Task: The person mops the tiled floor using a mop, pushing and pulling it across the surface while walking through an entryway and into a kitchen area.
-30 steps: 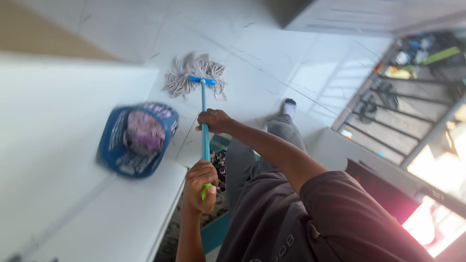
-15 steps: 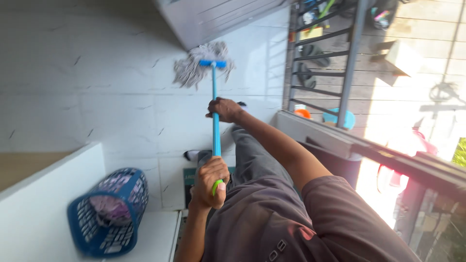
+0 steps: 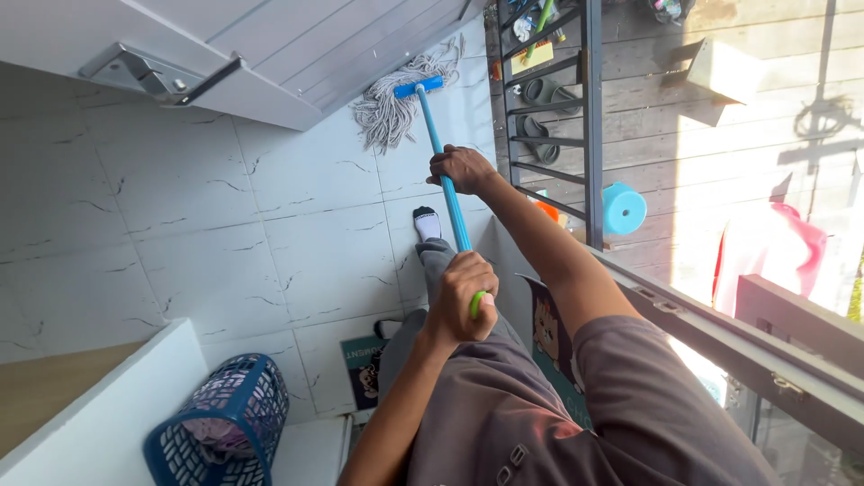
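I hold a mop with a blue handle and a green end cap. My left hand is closed around the top of the handle by the green cap. My right hand grips the handle farther down, arm stretched out. The grey string mop head lies on the white marbled floor tiles, close to a white door panel and a dark metal gate. My foot in a white and black sock stands on the tiles beside the handle.
A blue laundry basket with cloth in it sits on a white ledge at lower left. A small printed mat lies by my legs. Beyond the gate are sandals, a blue round tub and wooden decking.
The view has swung round. The mop head has slid across the tiles toward the gate and the white door. Both hands have stayed on the handle.
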